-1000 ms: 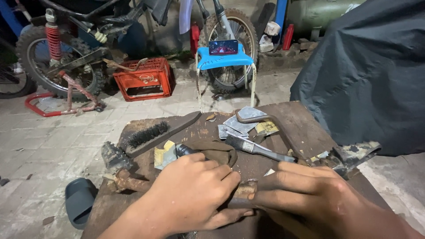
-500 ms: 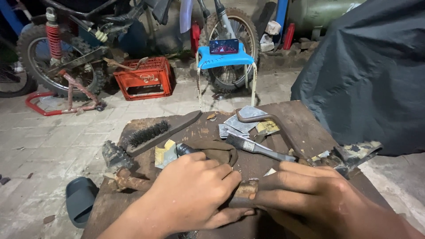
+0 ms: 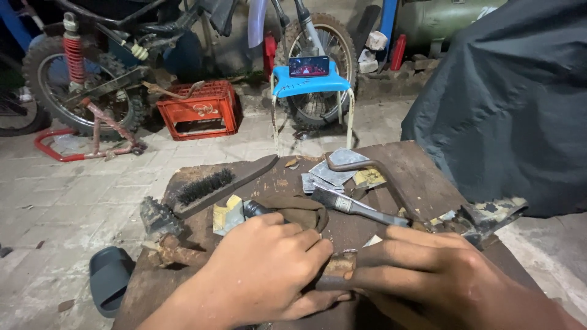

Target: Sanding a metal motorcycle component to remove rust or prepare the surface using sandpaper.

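My left hand and my right hand meet over a rusty metal part on a rusty workbench. Both hands grip the part, which mostly hides under my fingers. A brown rag and a dark handle lie just beyond my left hand. A paintbrush lies past my right hand. A wire brush rests at the bench's far left, by a rusty sprocket-like piece.
A bent metal bar and sandpaper scraps sit at the bench's far side. Beyond stand a blue stool holding a phone, a red crate, a motorbike and a dark tarp. A slipper lies left.
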